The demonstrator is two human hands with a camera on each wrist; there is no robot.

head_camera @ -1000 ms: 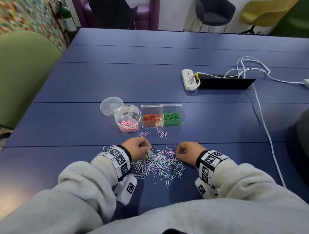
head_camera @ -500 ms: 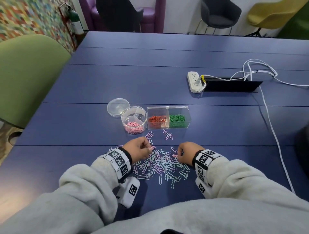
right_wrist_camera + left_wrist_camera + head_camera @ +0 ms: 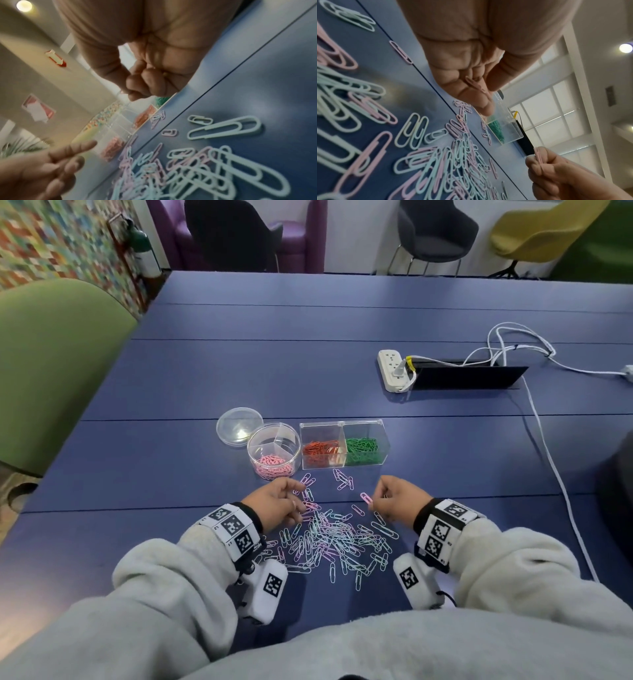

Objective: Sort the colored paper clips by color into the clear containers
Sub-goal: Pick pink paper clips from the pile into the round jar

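Head view: two containers [image 3: 344,445], three filled compartments.

Blue table [image 3: 308,371]; pink, orange, green clips sorted; pastel pile [image 3: 335,539]; grey sleeves.

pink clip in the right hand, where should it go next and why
Probably carry it forward and left to the round container: the right hand pinches a pink clip, and that container's near section already holds pink clips.
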